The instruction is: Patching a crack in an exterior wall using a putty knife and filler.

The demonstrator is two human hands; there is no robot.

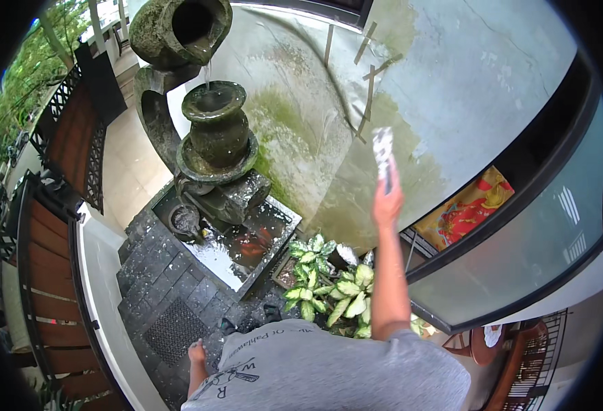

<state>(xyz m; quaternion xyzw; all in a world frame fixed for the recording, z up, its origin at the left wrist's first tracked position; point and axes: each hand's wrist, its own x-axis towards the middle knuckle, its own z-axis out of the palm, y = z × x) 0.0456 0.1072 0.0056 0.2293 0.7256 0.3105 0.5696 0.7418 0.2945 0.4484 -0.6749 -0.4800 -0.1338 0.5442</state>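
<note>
In the head view my right arm reaches up toward the mottled, mossy wall. My right hand grips a slim tool whose upper end is mottled white; whether it touches the wall cannot be told. Strips of brown tape mark the wall just above it. Down by my grey shirt, my left hand has loosely curled fingers, too small to show whether anything is in them.
A tiered stone fountain pours into a pond with orange fish, left of leafy plants. An open frosted window juts out at right. A white low wall borders the dark paving.
</note>
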